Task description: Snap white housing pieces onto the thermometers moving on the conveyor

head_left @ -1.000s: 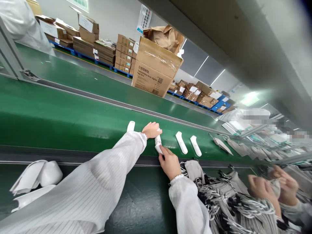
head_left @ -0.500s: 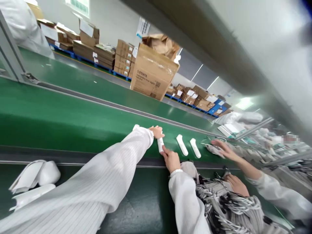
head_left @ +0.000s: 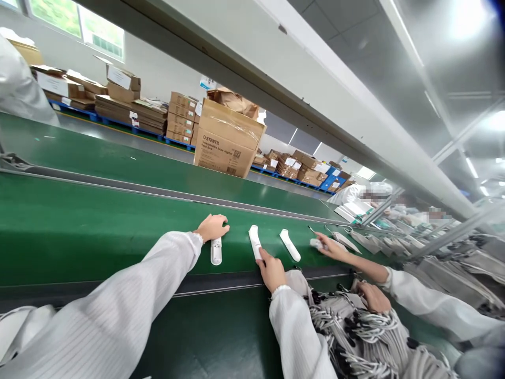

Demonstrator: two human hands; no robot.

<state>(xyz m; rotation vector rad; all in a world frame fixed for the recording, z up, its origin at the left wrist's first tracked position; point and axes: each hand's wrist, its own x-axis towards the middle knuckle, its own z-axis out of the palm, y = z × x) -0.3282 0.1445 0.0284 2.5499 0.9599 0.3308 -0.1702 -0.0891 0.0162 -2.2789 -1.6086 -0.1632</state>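
On the green belt (head_left: 118, 221), my left hand (head_left: 213, 228) is over the upper end of a white plastic piece (head_left: 216, 252), fingers apart. Farther right, my right hand (head_left: 272, 269) touches the lower end of a second white piece (head_left: 254, 239) with thumb and index finger. A third white piece (head_left: 290, 245) lies on the belt beyond it. Whether the left palm presses on its piece is hidden.
At the right, a co-worker's hand (head_left: 329, 247) holds a small white item above the belt. Grey cuffs with coiled tubes (head_left: 366, 337) are heaped at the lower right. A large carton (head_left: 229, 139) stands behind the belt.
My left hand has moved left, away from the piece both hands were touching, to another one. The view has tilted up, and the co-worker's hand now holds a small white item.
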